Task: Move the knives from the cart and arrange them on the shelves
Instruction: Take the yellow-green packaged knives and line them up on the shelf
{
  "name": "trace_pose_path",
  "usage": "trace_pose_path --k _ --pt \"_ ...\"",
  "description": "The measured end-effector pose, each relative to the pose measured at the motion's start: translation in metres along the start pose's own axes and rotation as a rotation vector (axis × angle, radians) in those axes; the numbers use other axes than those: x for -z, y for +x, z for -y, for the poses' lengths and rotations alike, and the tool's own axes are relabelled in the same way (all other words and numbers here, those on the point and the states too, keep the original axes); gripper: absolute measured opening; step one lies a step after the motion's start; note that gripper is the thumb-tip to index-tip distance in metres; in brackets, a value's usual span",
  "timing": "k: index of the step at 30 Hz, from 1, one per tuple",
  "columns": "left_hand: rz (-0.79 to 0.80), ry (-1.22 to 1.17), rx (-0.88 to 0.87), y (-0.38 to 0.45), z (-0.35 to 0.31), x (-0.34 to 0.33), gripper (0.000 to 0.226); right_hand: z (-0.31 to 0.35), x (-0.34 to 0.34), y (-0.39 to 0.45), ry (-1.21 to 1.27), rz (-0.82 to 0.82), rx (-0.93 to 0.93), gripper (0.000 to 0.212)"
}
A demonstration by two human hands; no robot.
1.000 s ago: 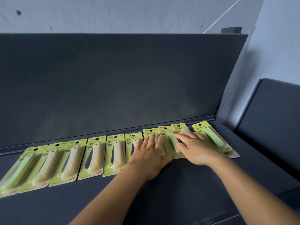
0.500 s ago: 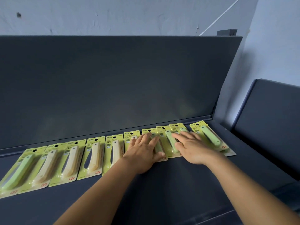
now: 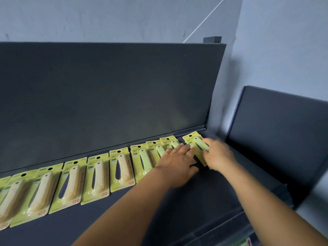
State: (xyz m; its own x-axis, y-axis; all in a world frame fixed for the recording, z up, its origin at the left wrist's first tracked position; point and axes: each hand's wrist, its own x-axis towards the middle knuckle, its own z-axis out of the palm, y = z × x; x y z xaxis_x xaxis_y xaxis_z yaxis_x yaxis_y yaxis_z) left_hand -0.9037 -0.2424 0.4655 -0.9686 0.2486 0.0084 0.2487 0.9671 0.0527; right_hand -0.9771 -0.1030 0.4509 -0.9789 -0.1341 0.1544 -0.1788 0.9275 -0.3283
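A row of fruit knives in yellow-green card packs lies along the dark grey shelf (image 3: 177,210). The left packs hold cream-handled knives (image 3: 99,176); the right ones hold green-handled knives (image 3: 144,161). My left hand (image 3: 177,162) rests flat, fingers spread, on the overlapping green packs near the right end. My right hand (image 3: 219,155) grips the rightmost green knife pack (image 3: 197,144), fingers curled round its lower part.
The shelf's dark back panel (image 3: 106,95) rises behind the row. A second dark shelf unit (image 3: 284,130) stands to the right, against a pale blue-grey wall (image 3: 284,50). The cart is out of view.
Both hands have slid right along the row. The left hand left the middle packs for the right-end ones; the right hand moved onto the last pack and closed on it.
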Motion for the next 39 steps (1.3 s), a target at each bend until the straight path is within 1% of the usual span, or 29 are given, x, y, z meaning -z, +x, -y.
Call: trace_pose_path --k 4,7,9,13,14,16,18,21,23,26,30,34,36,39 --pt "0.062 0.088 0.007 0.014 -0.008 -0.007 0.059 -0.005 0.005 0.003 0.108 -0.086 -0.046 0.026" --pt "0.018 0.07 0.03 0.018 -0.01 -0.01 0.063 -0.017 0.011 0.008 0.251 -0.188 -0.079 0.016" --pt "-0.008 0.032 0.006 0.024 -0.016 -0.011 0.067 -0.029 0.013 0.013 0.268 -0.232 -0.126 0.013" --pt "0.022 0.029 -0.059 0.042 -0.04 -0.012 0.068 -0.045 0.011 0.02 0.182 -0.171 -0.189 0.012" --pt "0.039 0.036 -0.055 0.046 -0.044 -0.012 0.067 -0.047 0.009 0.02 0.178 -0.155 -0.195 0.018" --pt "0.062 0.043 -0.021 0.052 -0.049 -0.012 0.065 -0.051 0.006 0.022 0.172 -0.135 -0.201 0.029" --pt "0.064 0.064 0.026 0.053 -0.049 -0.01 0.062 -0.054 0.004 0.024 0.162 -0.116 -0.194 0.033" --pt "0.056 0.095 0.09 0.052 -0.044 -0.01 0.059 -0.051 0.0 0.029 0.14 -0.065 -0.156 0.034" --pt "0.057 0.062 0.122 0.052 -0.039 -0.011 0.055 -0.045 -0.003 0.033 0.141 -0.036 -0.14 0.036" --pt "0.061 -0.013 0.14 0.054 -0.033 -0.011 0.052 -0.039 -0.007 0.04 0.123 -0.02 -0.143 0.035" --pt "0.06 -0.053 0.148 0.057 -0.029 -0.014 0.056 -0.034 -0.008 0.044 0.109 -0.01 -0.137 0.034" --pt "0.04 -0.104 0.16 0.057 -0.028 -0.015 0.059 -0.031 -0.005 0.044 0.032 0.022 -0.076 0.034" --pt "0.018 -0.129 0.176 0.051 -0.026 -0.012 0.067 -0.028 -0.003 0.038 0.009 0.022 0.012 0.041" --pt "0.009 -0.062 0.225 0.037 -0.016 -0.009 0.074 -0.017 0.002 0.025 0.021 0.079 0.203 0.046"
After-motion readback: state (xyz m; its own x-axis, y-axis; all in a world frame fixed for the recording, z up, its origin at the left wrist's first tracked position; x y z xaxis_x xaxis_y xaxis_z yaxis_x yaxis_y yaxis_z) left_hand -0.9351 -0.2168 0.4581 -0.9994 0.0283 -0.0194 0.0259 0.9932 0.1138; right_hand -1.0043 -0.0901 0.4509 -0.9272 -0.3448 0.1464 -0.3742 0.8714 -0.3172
